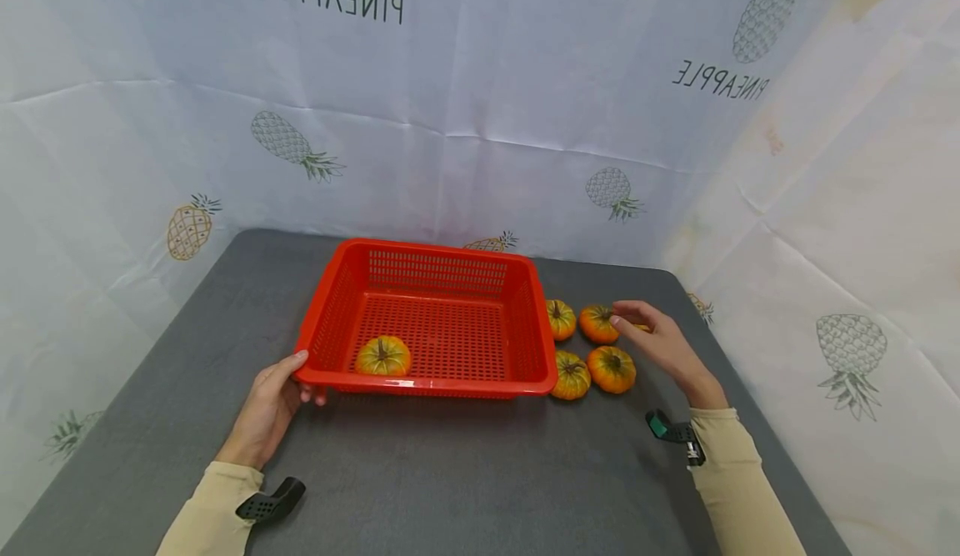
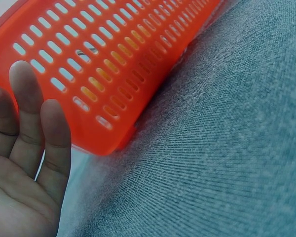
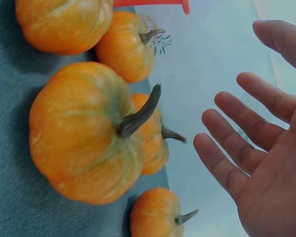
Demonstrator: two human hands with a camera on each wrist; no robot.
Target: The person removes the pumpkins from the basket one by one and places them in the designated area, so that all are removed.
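Note:
A red plastic basket [image 1: 427, 385] with slotted walls stands on the grey table, one small orange pumpkin [image 1: 383, 357] inside at its near left. My left hand [image 1: 273, 406] holds the basket's near left corner, thumb on the rim and fingers beneath it. Right of the basket several more small pumpkins [image 3: 89, 133] sit in a cluster, stems up. Over the far right of that cluster hovers my right hand [image 1: 660, 341], its fingers spread and apart from the pumpkins in the right wrist view. It partly hides one pumpkin in the head view.
A white curtain [image 1: 450, 64] printed with pineapples hangs behind the table and along its sides. The grey tabletop [image 1: 450, 481] stretches in front of the basket. Each wrist wears a dark strap [image 1: 272, 500].

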